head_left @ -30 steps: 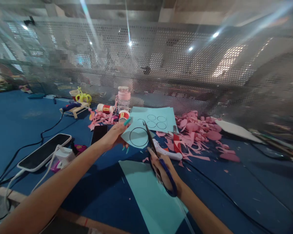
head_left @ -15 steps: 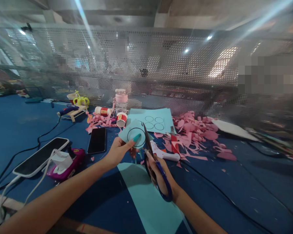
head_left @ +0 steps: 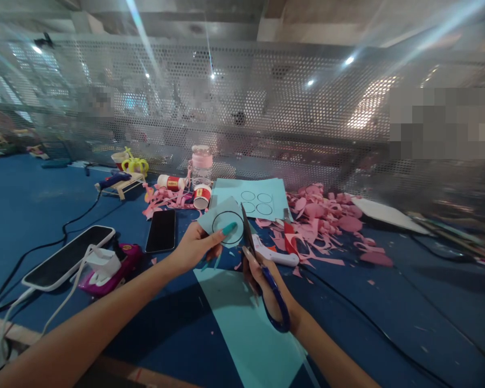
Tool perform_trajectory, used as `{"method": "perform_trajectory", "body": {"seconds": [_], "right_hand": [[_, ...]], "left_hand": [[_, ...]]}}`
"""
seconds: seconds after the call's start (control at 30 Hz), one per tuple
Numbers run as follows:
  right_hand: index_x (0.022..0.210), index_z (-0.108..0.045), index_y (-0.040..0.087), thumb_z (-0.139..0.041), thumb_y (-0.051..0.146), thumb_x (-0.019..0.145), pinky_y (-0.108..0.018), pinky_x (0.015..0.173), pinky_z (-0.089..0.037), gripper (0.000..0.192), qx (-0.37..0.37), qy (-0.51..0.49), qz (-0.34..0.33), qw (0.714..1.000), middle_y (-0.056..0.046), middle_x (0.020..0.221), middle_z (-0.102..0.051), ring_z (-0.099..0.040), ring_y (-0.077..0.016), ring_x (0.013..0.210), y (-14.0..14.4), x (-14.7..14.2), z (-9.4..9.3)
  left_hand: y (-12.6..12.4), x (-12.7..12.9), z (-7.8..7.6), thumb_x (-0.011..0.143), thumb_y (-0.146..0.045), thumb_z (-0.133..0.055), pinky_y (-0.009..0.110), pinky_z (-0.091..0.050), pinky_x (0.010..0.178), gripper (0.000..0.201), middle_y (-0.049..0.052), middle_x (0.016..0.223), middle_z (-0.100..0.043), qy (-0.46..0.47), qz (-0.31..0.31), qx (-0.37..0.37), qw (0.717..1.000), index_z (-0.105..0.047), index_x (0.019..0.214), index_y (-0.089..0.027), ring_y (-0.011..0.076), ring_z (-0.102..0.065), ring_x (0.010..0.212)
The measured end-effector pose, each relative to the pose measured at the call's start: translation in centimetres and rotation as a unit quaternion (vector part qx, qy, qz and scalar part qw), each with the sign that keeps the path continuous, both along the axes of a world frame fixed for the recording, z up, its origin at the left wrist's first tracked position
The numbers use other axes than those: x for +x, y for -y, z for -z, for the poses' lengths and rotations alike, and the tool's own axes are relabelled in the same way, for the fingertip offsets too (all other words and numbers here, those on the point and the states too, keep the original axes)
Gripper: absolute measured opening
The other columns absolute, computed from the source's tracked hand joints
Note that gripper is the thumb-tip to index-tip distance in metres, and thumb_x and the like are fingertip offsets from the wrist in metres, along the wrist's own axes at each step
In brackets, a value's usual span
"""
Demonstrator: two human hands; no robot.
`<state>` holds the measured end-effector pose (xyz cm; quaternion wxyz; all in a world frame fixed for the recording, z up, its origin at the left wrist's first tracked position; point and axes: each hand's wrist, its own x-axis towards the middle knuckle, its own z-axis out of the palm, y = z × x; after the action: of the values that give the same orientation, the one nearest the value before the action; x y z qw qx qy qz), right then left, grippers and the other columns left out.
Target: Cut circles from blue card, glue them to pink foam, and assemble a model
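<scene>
My left hand [head_left: 194, 249] pinches a small light-blue paper piece [head_left: 223, 218] with a black circle drawn on it, lifted just above the blue table. My right hand [head_left: 267, 286] grips blue-handled scissors [head_left: 262, 269], whose dark blades point up and away at the paper's right edge. Under both hands lies a large light-blue sheet [head_left: 250, 328]. Farther back rests another light-blue sheet with several small circles [head_left: 262, 198].
Pink paper scraps [head_left: 327, 218] lie heaped to the right, with a white glue gun [head_left: 272, 253] near them. A black phone [head_left: 160, 230], a tablet [head_left: 68, 257], a magenta device [head_left: 113, 264] and cables sit to the left. Glue bottles [head_left: 202, 195] and a jar [head_left: 202, 164] stand before a perforated metal wall [head_left: 267, 108].
My left hand picked the circle paper up from near the far sheet and brought it toward me, against the scissor blades. My right hand with the scissors barely shifted.
</scene>
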<state>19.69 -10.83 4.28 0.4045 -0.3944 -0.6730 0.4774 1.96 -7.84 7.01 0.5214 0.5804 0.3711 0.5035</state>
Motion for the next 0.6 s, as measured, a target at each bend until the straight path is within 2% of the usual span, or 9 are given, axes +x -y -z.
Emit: {"method": "perform_trajectory", "body": {"seconds": [0.3, 0.6], "right_hand": [[0.075, -0.043, 0.020, -0.037, 0.062, 0.082, -0.021, 0.039, -0.022, 0.043, -0.018, -0.001, 0.000, 1.000, 0.008, 0.052, -0.028, -0.027, -0.0071, 0.043, 0.01, -0.09, -0.14], [0.076, -0.046, 0.018, -0.037, 0.057, 0.085, -0.021, 0.040, -0.022, 0.041, 0.011, 0.024, 0.007, 1.000, 0.007, 0.052, -0.029, -0.027, -0.0070, 0.044, -0.10, 0.23, 0.01]], "left_hand": [[0.16, 0.00, -0.15, 0.066, -0.052, -0.065, 0.015, -0.027, 0.030, 0.044, -0.002, 0.038, -0.049, -0.006, 0.018, -0.002, 1.000, -0.049, 0.053, -0.013, 0.0033, -0.038, 0.030], [0.21, -0.03, -0.17, 0.067, -0.051, -0.064, 0.016, -0.026, 0.030, 0.043, -0.003, 0.039, -0.049, -0.007, 0.021, -0.006, 1.000, -0.049, 0.053, -0.014, 0.0033, -0.036, 0.029]]}}
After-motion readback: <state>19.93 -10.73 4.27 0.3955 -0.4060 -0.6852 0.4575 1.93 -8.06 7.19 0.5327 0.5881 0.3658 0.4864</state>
